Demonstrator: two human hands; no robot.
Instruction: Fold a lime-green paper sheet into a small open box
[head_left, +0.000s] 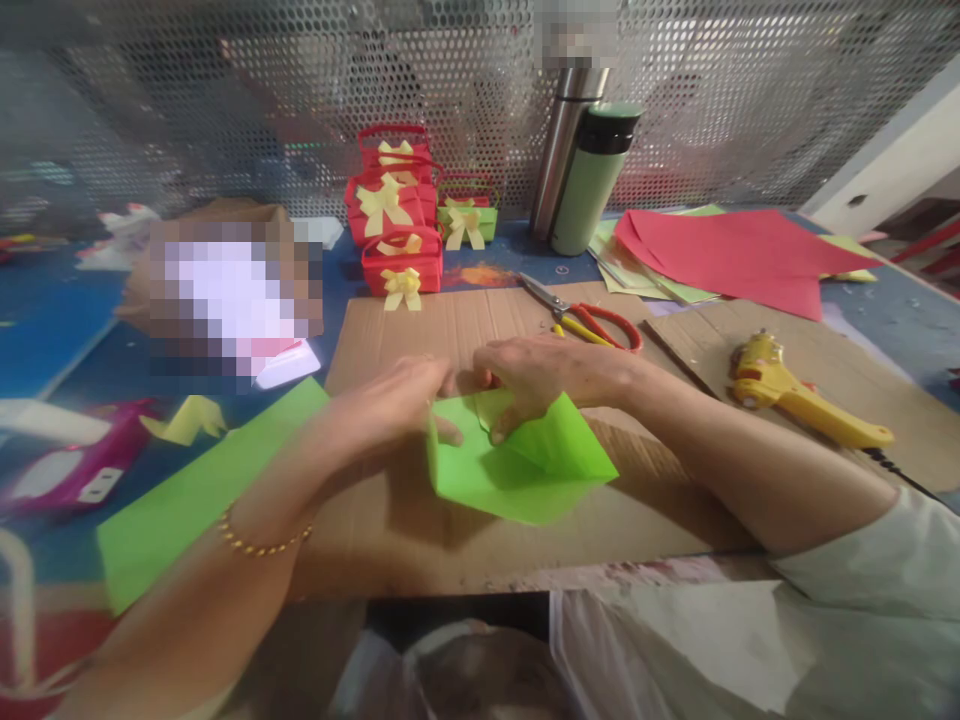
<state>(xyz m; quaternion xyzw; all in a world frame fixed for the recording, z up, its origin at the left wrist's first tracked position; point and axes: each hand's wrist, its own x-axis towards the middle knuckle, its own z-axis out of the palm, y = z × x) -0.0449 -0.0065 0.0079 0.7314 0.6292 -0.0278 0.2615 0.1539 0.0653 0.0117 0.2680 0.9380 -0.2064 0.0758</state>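
A bright green sheet of paper [510, 478], partly folded with its sides raised, sits on the brown cardboard [360, 540] in front of me. My left hand [409, 388] grips its far left edge, thumb on the inner face and fingers behind. At the far edge, my right hand [536, 370] pinches the paper too, its thumb inside near a folded flap. Both hands' far fingers are partly hidden or blurred. Just beyond my right hand lie scissors [611, 325] with red-orange handles, and a yellow-handled tool [581, 330] partly hidden by the hand.
Small red paper baskets [401, 265] and a green one [480, 222] with yellow bows stand at the back. Two flasks [589, 190] are beside them. Red paper [727, 250] and a yellow glue gun [802, 395] lie right; another green sheet [202, 490] lies left.
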